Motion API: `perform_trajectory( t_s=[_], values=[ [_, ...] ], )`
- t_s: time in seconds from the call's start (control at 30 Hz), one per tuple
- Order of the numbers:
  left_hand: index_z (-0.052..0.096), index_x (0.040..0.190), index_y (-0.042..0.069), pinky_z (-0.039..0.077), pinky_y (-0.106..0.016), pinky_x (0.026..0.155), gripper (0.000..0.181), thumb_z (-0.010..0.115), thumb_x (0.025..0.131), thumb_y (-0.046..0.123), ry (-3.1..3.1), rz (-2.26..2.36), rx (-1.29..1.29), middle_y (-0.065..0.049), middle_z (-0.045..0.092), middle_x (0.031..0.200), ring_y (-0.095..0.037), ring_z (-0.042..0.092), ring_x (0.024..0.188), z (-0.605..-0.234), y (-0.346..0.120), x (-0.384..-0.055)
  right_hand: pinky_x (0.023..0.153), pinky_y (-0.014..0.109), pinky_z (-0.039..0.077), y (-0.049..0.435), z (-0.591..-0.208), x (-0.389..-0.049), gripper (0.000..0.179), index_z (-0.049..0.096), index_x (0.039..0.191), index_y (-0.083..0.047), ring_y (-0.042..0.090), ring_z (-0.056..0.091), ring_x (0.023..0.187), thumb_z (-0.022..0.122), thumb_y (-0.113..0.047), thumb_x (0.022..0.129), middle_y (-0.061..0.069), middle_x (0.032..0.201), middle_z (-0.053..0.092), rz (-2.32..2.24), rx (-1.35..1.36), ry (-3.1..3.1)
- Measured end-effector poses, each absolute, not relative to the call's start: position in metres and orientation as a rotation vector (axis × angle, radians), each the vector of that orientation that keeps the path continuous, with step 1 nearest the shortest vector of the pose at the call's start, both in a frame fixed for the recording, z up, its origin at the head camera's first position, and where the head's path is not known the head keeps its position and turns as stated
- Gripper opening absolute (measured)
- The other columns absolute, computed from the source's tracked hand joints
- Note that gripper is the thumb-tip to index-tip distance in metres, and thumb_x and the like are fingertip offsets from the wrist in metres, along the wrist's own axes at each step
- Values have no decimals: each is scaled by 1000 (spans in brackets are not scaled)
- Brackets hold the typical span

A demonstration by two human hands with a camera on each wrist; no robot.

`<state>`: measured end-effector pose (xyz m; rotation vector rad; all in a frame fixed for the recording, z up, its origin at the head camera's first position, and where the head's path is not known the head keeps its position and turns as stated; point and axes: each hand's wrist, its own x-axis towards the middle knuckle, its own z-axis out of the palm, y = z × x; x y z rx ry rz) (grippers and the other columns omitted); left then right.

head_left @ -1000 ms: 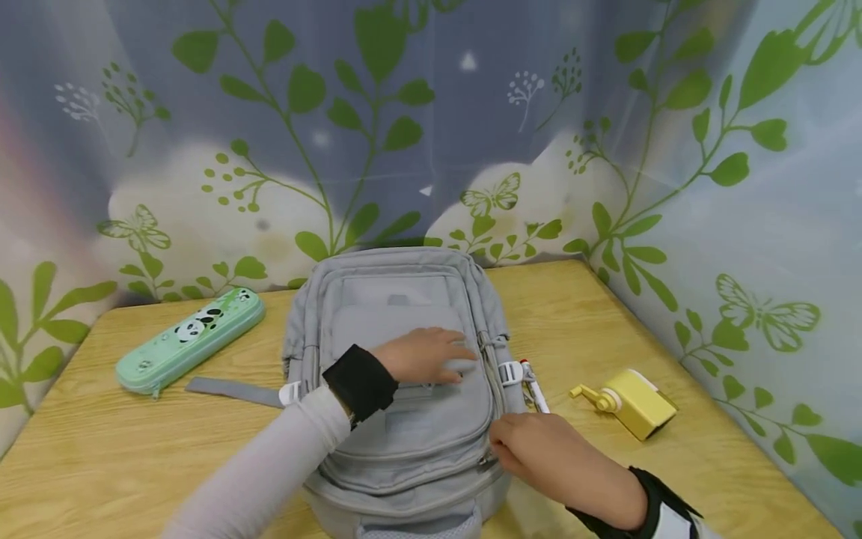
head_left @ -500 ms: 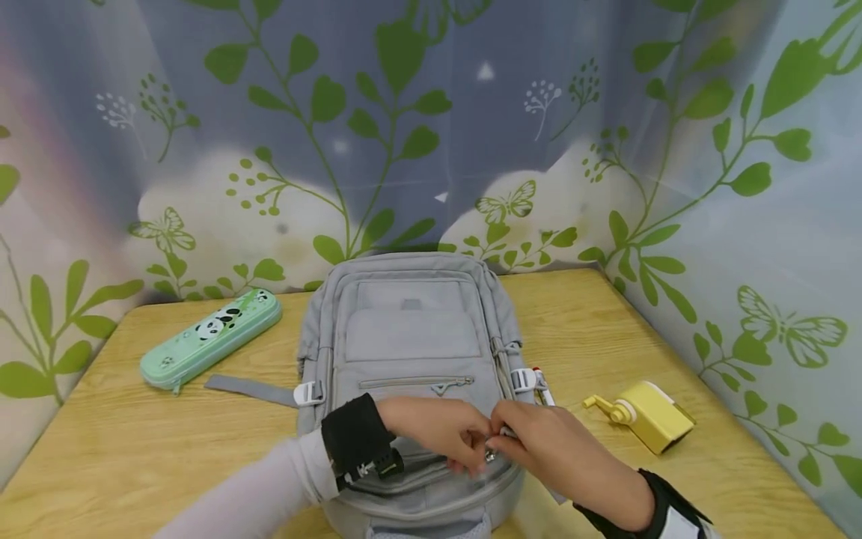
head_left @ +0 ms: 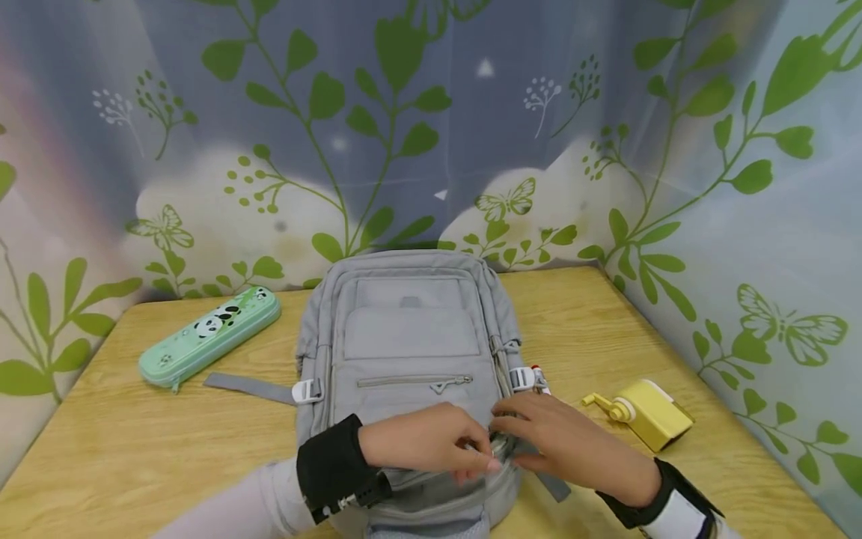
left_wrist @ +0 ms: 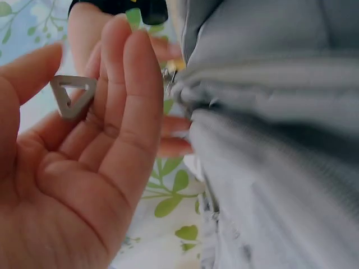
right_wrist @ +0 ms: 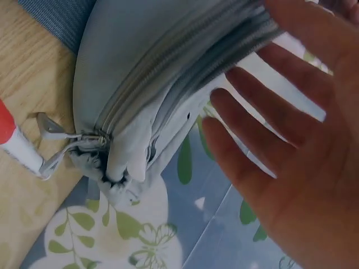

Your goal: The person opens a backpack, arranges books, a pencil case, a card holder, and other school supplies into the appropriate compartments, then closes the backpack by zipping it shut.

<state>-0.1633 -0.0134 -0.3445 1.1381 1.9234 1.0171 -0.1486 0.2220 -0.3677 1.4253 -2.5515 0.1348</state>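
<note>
A grey backpack point(head_left: 411, 329) lies on its back, its front facing up. Over its lower right side, my left hand point(head_left: 434, 442) has curled fingers and pinches a zipper pull. The left wrist view shows that zipper pull point(left_wrist: 73, 96) as a small grey triangle between the thumb and fingers. Right beside it, my right hand point(head_left: 569, 434) lies at the bag's right edge, fingers loosely extended. In the right wrist view those fingers are spread near the side zipper point(right_wrist: 168, 61) and hold nothing visible. The left hand hides part of the lower zipper.
A green panda pencil case point(head_left: 212, 337) lies on the wooden table point(head_left: 222, 449) at the left. A yellow pencil sharpener point(head_left: 649, 412) with a crank sits at the right. By the bag's right buckle is a red-and-white pen point(head_left: 541, 378). Patterned curtains stand behind and at the right.
My left hand came down from the bag's front panel to its lower right side and now pinches the zipper pull. My right hand's curled fingers have loosened and straightened.
</note>
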Motion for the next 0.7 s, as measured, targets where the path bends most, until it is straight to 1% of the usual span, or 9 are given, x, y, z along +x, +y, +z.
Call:
perform_trajectory(
  t_s=[0.13,0.2,0.27,0.37,0.4,0.47,0.5,0.6,0.7],
  values=[
    [69,93,5,52,-19,59,23,51,97,18,1974,1023,1081,0,65,73,-3,60,60,-348,-19,-153,79,28,49,214,-376,-150,47,61,106,-19,9,55,91,83,-25,65,-7,106,56,60,1387,-2482],
    [68,97,6,52,-19,59,18,50,96,11,1986,1034,1048,2,64,74,-3,59,59,-350,-22,-148,75,25,49,210,-379,-151,45,61,102,-20,7,54,85,83,-25,64,-9,100,55,28,1373,-2447],
    [65,100,7,50,-19,56,16,50,96,8,2010,1044,1008,3,62,74,-4,58,58,-351,-24,-143,69,23,46,205,-382,-153,41,60,97,-21,6,51,77,82,-28,63,-10,92,53,-43,1371,-2400],
    [60,104,8,46,-19,51,14,50,95,5,2080,1032,935,4,60,72,-6,58,55,-349,-28,-136,57,18,38,199,-385,-155,25,55,82,-21,4,42,63,77,-22,70,-10,77,45,-147,1355,-2319],
    [59,105,8,45,-19,50,14,50,95,4,2115,1014,909,4,60,71,-7,57,55,-347,-31,-134,55,17,34,197,-386,-155,23,52,77,-21,4,38,60,75,-20,73,-10,74,42,-176,1346,-2293],
    [59,105,7,44,-19,50,14,52,93,2,2177,975,850,5,60,70,-7,57,54,-345,-37,-131,51,16,28,195,-388,-156,24,46,71,-20,4,34,57,69,-14,77,-9,69,37,-199,1322,-2267],
    [60,104,6,45,-19,52,15,52,93,1,2197,960,828,5,60,70,-7,56,53,-344,-42,-130,50,16,26,195,-388,-156,26,44,69,-19,4,32,56,67,-11,78,-9,68,35,-198,1315,-2263],
    [64,95,4,45,-17,54,14,51,92,-1,2212,948,820,3,59,68,-5,53,52,-343,-64,-127,49,16,24,195,-390,-156,28,43,69,-19,4,33,56,67,-9,77,-8,68,34,-174,1314,-2284],
    [64,86,5,39,-14,51,19,49,92,-4,2211,940,1000,0,58,65,2,44,50,-344,-93,-129,49,16,22,196,-390,-156,32,43,71,-20,5,34,57,72,-6,74,-8,69,34,-161,1327,-2318]
  ],
)
